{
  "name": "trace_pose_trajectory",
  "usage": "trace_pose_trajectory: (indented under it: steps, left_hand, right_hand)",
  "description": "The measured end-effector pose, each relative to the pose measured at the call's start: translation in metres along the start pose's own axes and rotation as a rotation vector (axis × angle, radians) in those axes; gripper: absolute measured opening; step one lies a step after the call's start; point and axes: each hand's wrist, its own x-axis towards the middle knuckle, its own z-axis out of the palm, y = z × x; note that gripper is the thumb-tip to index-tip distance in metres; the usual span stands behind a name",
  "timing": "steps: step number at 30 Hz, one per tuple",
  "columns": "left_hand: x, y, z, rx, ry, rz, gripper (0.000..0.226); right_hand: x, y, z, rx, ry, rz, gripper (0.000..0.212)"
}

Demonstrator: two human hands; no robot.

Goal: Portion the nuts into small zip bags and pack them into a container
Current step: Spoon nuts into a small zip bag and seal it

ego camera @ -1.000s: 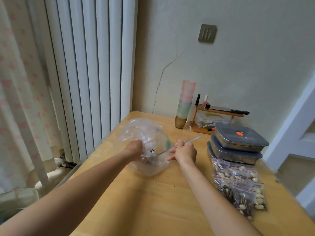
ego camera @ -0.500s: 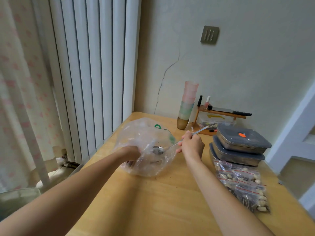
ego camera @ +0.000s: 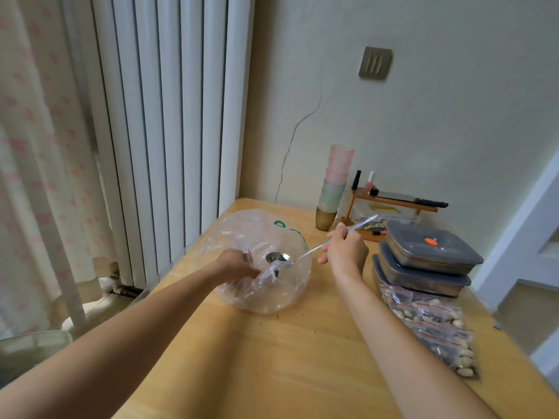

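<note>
Fingers of my left hand (ego camera: 234, 265) are curled round a small zip bag (ego camera: 266, 275), holding it inside the big clear plastic bag (ego camera: 257, 255) that sits on the counter (ego camera: 272, 358). Fingers of my right hand (ego camera: 344, 252) are closed on the handle of a metal spoon (ego camera: 320, 244), whose handle end points up and to the right. Its bowl reaches into the big bag and hangs just above the small bag's mouth. Whether the spoon carries any nuts cannot be told; the crumpled plastic blurs what lies beneath it.

To the right, well apart from the big bag, a heap of filled zip bags (ego camera: 432, 331) lies near the counter's edge, showing pale and dark nuts. Just behind the heap stand three stacked metal containers (ego camera: 423, 264) with grey lids; the top lid bears an orange mark. Behind those, against the wall, sits a small wooden rack (ego camera: 393, 204) with little bottles and a dark flat item on it. A stack of plastic cups (ego camera: 332, 189) stands beside the rack. White radiator (ego camera: 169, 116) columns rise along the counter's left side, with a patterned curtain (ego camera: 36, 161) further left.
</note>
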Motion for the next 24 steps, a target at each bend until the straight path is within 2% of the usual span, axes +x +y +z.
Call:
trace_pose_trajectory:
  steps: [2, 5, 9, 13, 19, 24]
  left_hand:
    - [-0.002, -0.001, 0.000, 0.078, 0.002, 0.056, 0.031]
    - [-0.002, -0.003, 0.001, 0.114, 0.050, 0.135, 0.044]
    - [-0.003, -0.001, 0.001, 0.087, 0.111, 0.193, 0.033]
    - [-0.003, 0.000, -0.002, 0.088, 0.115, 0.199, 0.033]
    - [-0.010, 0.003, -0.001, 0.243, 0.200, 0.238, 0.036]
    - [-0.017, 0.008, 0.004, 0.220, 0.132, 0.249, 0.032]
  right_hand:
    - [0.000, -0.004, 0.000, 0.019, -0.003, -0.026, 0.047]
    - [-0.002, -0.010, 0.004, 0.031, -0.038, -0.062, 0.047]
    - [-0.009, -0.013, 0.012, -0.004, -0.068, -0.140, 0.044]
    - [-0.017, -0.019, 0.019, -0.022, -0.082, -0.246, 0.044]
    - [-0.032, -0.042, 0.025, -0.086, -0.213, -0.573, 0.042]
    - [-0.040, -0.056, 0.034, -0.259, -0.335, -0.854, 0.047]
